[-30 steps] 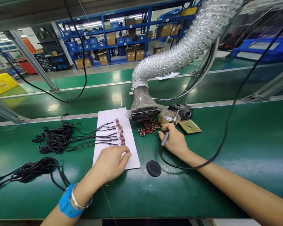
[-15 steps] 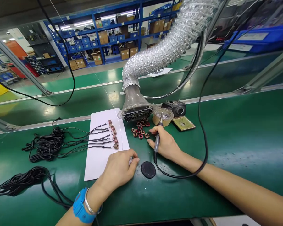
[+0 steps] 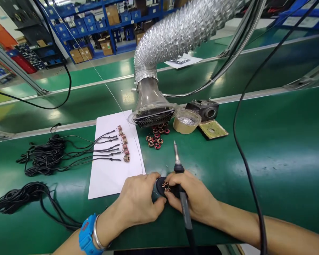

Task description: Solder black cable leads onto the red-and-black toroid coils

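My left hand [image 3: 139, 202] is closed on the left edge of a small black disc [image 3: 158, 185] on the green bench. My right hand [image 3: 195, 200] meets it from the right and grips a soldering iron [image 3: 181, 187], whose tip points away from me. With the fingertips of my right hand I press a small copper-wound ring coil [image 3: 166, 186] onto the disc. Both hands touch over the disc, close to the bench's front edge. The iron's black cord [image 3: 244, 156] loops up on the right.
A white sheet [image 3: 108, 173] carries a row of wired coils [image 3: 123, 145]. Loose ring coils [image 3: 155, 136] lie under the fume hood [image 3: 152, 115] of a silver duct. Behind are a solder-wool pot [image 3: 186, 121], iron stand [image 3: 204, 108] and sponge tray [image 3: 212, 130]. Black cable bundles [image 3: 42, 157] lie left.
My right hand came back from the pot with the iron to the black disc. My left hand left the sheet and closed on the disc. A ring coil now sits on the disc.
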Demonstrator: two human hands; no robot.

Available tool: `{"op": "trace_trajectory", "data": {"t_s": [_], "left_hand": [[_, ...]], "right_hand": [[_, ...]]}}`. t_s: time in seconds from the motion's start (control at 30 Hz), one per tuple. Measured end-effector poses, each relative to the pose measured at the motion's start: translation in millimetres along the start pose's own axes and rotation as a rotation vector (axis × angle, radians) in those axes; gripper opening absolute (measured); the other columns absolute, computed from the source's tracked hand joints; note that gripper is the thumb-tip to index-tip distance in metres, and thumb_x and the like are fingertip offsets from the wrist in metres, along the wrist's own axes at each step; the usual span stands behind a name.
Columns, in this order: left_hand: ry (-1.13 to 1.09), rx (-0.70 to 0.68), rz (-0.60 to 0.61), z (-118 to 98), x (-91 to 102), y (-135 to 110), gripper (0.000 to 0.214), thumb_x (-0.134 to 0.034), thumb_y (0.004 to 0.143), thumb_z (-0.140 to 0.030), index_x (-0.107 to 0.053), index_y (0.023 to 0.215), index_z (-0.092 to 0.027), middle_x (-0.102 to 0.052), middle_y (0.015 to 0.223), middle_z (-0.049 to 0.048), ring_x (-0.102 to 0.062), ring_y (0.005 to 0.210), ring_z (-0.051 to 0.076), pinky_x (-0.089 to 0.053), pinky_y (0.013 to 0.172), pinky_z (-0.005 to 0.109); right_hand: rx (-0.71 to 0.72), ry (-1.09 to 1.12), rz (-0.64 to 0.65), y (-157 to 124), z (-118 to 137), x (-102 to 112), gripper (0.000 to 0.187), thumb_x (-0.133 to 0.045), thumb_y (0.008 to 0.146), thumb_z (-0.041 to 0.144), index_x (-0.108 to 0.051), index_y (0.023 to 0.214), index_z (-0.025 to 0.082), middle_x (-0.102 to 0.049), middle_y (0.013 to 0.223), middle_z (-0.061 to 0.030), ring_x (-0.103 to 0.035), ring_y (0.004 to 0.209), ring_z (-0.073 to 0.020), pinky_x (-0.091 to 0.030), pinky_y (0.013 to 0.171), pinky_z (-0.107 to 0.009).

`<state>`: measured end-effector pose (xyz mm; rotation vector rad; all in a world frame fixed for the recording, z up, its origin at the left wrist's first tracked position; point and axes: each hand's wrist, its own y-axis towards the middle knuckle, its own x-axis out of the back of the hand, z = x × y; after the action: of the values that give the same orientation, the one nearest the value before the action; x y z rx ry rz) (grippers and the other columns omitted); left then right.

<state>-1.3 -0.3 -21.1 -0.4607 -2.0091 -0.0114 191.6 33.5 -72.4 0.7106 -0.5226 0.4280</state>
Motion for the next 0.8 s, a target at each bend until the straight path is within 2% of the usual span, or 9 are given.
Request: {"op": "trace_trajectory", "data": {"t_s": [0.27,0.43,0.53,0.6,0.67,0.73,0.8], "left_hand": [[0.016,0.046,0.049,1,-3.7,4,0.038,-0.061,0.08,-0.032,-0.059,0.117,-0.022,-0.074,0.094,0.0048,-0.07,0.082,0.026,-0.052,0.072,0.037],[0.04,0.065,0.086,3,-2.1,6,0.039,-0.059,0.084,-0.032,-0.058,0.122,-0.022,-0.074,0.092,0.0053,-0.068,0.075,0.024,-0.05,0.07,0.035],[-0.005,0.065,0.079,2,2.3,5,0.04,-0.059,0.083,-0.029,-0.057,0.121,-0.02,-0.072,0.086,0.0041,-0.065,0.071,0.021,-0.046,0.065,0.031],[-0.058,0.081,0.058,0,7.3,2,0.031,-0.059,0.082,-0.029,-0.061,0.111,-0.018,-0.068,0.075,0.0013,-0.059,0.061,0.017,-0.04,0.057,0.028],[-0.119,0.091,0.053,-5,12.0,0,0.016,-0.057,0.083,-0.028,-0.066,0.091,-0.018,-0.059,0.063,-0.002,-0.05,0.054,0.013,-0.033,0.052,0.025],[-0.189,0.091,0.074,-10,14.6,0,0.016,-0.056,0.083,-0.028,-0.066,0.076,-0.018,-0.051,0.056,-0.0039,-0.042,0.05,0.01,-0.029,0.049,0.023],[-0.259,0.105,0.093,-14,14.1,0,0.019,-0.058,0.084,-0.032,-0.068,0.074,-0.019,-0.046,0.054,-0.0051,-0.037,0.048,0.009,-0.026,0.047,0.022]], "right_hand": [[0.015,0.155,0.135,0,-7,5,0.029,-0.053,0.083,0.006,-0.047,0.106,0.023,-0.065,0.094,-0.004,-0.057,0.085,-0.0194,-0.051,0.076,-0.036],[-0.031,0.11,0.131,0,-7,2,0.02,-0.056,0.087,0.011,-0.047,0.101,0.023,-0.063,0.084,-0.0027,-0.053,0.077,-0.0188,-0.05,0.069,-0.034],[-0.04,0.099,0.137,-1,-5,5,0.023,-0.061,0.085,0.014,-0.048,0.102,0.022,-0.063,0.087,-0.0033,-0.053,0.078,-0.0191,-0.05,0.069,-0.034],[-0.028,0.096,0.084,-1,-2,9,0.025,-0.061,0.083,0.013,-0.049,0.104,0.022,-0.064,0.086,-0.003,-0.056,0.078,-0.0184,-0.05,0.07,-0.033],[-0.01,0.105,0.008,-1,3,12,0.023,-0.057,0.084,0.009,-0.05,0.101,0.021,-0.063,0.082,-0.0012,-0.057,0.073,-0.0154,-0.049,0.069,-0.03],[0.005,0.122,-0.03,-2,7,13,0.021,-0.053,0.084,0.004,-0.05,0.098,0.02,-0.063,0.079,0.0004,-0.057,0.067,-0.0124,-0.048,0.066,-0.027],[0.013,0.132,-0.028,-2,10,11,0.02,-0.053,0.083,0.004,-0.051,0.096,0.019,-0.063,0.077,0.0006,-0.056,0.065,-0.0115,-0.047,0.064,-0.025]]}}
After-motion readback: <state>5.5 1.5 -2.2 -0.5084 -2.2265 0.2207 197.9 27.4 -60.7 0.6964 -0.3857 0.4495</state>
